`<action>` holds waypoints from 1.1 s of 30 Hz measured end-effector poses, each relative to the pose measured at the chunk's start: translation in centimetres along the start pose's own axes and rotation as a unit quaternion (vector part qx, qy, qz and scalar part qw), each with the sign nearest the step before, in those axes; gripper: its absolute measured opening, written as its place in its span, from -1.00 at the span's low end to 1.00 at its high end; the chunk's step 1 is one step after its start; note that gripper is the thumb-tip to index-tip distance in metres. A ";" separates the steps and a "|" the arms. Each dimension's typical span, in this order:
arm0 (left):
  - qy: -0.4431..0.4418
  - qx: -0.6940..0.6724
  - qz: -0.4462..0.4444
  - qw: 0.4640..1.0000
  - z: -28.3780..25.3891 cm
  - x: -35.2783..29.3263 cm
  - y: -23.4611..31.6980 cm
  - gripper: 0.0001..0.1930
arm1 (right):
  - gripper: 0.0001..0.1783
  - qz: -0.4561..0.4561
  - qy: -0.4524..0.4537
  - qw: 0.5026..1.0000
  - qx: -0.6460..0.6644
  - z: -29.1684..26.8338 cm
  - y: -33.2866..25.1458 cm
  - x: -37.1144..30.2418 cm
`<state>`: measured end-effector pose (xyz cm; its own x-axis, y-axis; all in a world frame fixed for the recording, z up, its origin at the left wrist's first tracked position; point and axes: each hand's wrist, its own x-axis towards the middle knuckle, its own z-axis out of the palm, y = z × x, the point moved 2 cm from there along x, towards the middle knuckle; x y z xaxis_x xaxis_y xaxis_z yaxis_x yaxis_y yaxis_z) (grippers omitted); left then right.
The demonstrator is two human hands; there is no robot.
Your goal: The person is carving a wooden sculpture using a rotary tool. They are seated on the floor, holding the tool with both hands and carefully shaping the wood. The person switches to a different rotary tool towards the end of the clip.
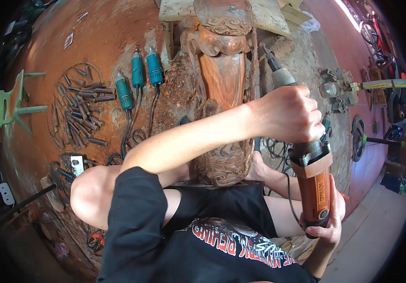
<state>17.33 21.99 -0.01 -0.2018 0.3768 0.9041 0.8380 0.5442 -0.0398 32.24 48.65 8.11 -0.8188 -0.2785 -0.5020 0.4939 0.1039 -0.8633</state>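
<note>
An orange and black die grinder (314, 188) is held in both hands on my right, its grey nose (282, 77) and thin metal bit (265, 48) pointing forward and slightly left. My left hand (287, 115) reaches across my body, its fingers wrapped round the front neck. Lower down, my right hand (331, 219) grips the rear end, partly behind the body. Between my legs lies a long brown wood carving (222, 78), with curling relief at both ends and a smooth middle. My left forearm covers part of it. The bit is to the right of the carving, apparently apart from it.
Three teal power tools (137, 69) with black cords lie on the floor at left. Beside them is a pile of brown cylindrical tools (81, 111). A pale green plastic chair (0, 109) stands far left. Grey metal blocks (337, 89) sit at right. Cords (278, 148) coil near my foot.
</note>
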 end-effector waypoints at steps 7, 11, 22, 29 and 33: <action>-0.090 -0.031 0.032 0.995 -1.8 -2.3 0.4 -0.78 | 0.52 -0.017 -0.024 0.999 -0.011 2.3 5.2 -0.4; -0.105 -0.040 0.035 0.993 -3.8 -4.3 -0.1 -0.78 | 0.47 0.028 -0.008 0.999 -0.025 5.4 6.3 -0.2; -0.141 -0.065 0.005 0.988 -5.8 -8.1 -2.4 -0.81 | 0.25 -0.048 -0.049 0.978 -0.196 9.6 5.7 2.7; -0.138 -0.088 -0.012 0.987 -5.5 -8.3 -3.1 -0.86 | 0.24 -0.054 -0.050 0.978 -0.194 10.2 5.1 3.3; -0.149 -0.091 -0.013 0.985 -5.5 -8.3 -3.5 -0.87 | 0.24 -0.036 -0.045 0.986 -0.154 10.4 4.8 3.6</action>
<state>18.87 12.88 -5.08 -0.3420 0.5818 0.7380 0.9016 0.4244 0.0833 34.72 38.26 2.68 -0.8124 -0.3790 -0.4432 0.3111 0.3611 -0.8791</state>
